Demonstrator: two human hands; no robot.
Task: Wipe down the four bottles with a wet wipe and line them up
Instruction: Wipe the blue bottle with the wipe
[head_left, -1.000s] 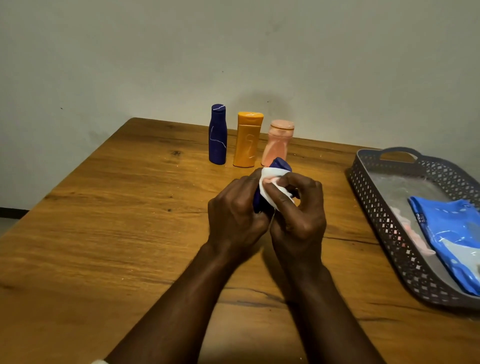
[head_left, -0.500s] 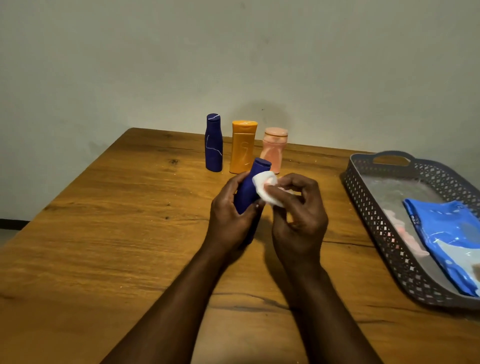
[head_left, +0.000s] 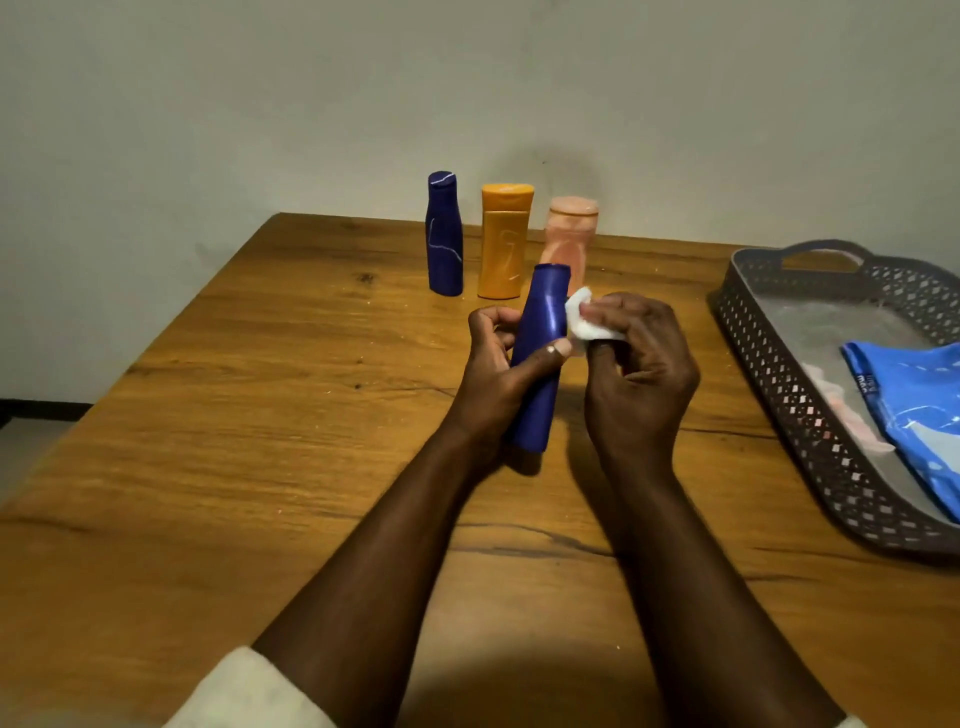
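My left hand (head_left: 496, 364) grips a blue bottle (head_left: 540, 332) at mid-table, tilted with its cap pointing away from me and its base just above the wood. My right hand (head_left: 641, 374) pinches a crumpled white wet wipe (head_left: 582, 314) against the bottle's right side near the neck. At the far edge three bottles stand upright in a row: a dark blue bottle (head_left: 444, 236), an orange bottle (head_left: 504, 244) and a peach bottle (head_left: 569, 239), whose lower part is hidden behind the held bottle.
A dark perforated tray (head_left: 769, 374) sits at the right on the wooden table (head_left: 260, 415). It holds a blue wipes packet (head_left: 914, 410) and some pinkish material. A pale wall rises right behind the bottle row.
The held bottle has emerged from between my hands and now stands taller in my left hand's grip. My right hand with the wipe has slid from over the cap to the bottle's right side.
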